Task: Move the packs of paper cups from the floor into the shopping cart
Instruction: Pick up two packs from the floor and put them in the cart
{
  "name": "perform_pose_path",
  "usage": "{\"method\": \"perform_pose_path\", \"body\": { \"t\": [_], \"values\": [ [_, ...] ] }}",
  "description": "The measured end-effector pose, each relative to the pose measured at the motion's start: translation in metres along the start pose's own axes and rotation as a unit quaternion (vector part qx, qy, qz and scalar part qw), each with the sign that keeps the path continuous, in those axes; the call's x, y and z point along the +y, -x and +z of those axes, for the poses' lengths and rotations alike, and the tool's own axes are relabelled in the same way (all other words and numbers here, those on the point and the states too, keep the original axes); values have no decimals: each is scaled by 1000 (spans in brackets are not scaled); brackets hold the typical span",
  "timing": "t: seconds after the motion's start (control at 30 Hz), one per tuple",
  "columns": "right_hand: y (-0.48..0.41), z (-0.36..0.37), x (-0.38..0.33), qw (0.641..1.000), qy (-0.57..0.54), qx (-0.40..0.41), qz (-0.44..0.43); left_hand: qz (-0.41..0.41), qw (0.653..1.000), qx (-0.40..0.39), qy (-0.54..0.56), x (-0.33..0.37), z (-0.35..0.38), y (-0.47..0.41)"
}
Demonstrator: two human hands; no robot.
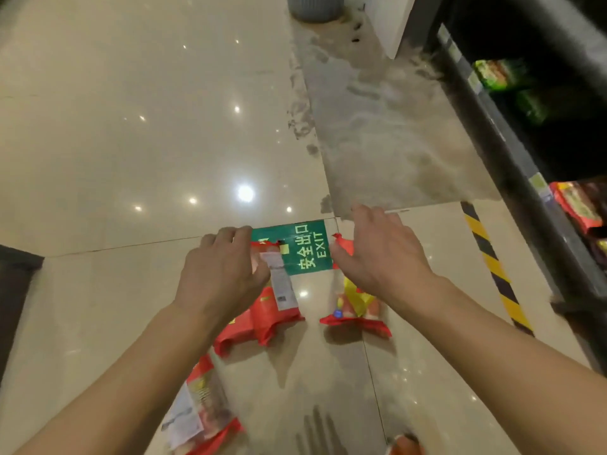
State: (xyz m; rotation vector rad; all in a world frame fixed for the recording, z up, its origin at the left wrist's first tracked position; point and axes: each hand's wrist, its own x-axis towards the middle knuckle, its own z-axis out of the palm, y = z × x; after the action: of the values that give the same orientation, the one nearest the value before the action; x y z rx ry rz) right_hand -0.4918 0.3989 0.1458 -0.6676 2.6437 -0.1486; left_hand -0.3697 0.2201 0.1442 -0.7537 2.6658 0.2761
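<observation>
Several red packs of paper cups lie on the glossy tiled floor. My left hand (223,270) hovers over one pack with a white label (279,290), fingers curled around its far end; whether it grips is unclear. A second red pack (236,333) lies partly under that one. My right hand (377,254) is spread above another pack with yellow print (354,310), fingers apart, holding nothing. A further pack (200,408) lies near the bottom left, and part of another (405,444) shows at the bottom edge. No shopping cart is in view.
A green EXIT floor sticker (308,247) lies between my hands. Dark shelving with packaged goods (558,178) runs along the right, with yellow-black hazard tape (492,264) at its base. A grey bin (315,6) stands at the top. A dusty grey floor patch (387,126) lies beyond.
</observation>
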Motion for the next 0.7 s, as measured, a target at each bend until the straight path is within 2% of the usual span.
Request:
{"method": "perform_pose_path", "body": {
  "t": [0.2,0.37,0.53,0.7],
  "values": [
    [-64,165,43,1000,16,-8,7,2,1000,6,-10,-5,164,-76],
    [-98,253,76,999,38,-13,25,-9,999,40,6,-17,253,-126],
    [-118,295,89,998,38,-3,41,-94,990,93,55,-25,303,-156],
    [-120,296,95,998,31,3,45,-177,969,134,112,-20,305,-164]
  ]
}}
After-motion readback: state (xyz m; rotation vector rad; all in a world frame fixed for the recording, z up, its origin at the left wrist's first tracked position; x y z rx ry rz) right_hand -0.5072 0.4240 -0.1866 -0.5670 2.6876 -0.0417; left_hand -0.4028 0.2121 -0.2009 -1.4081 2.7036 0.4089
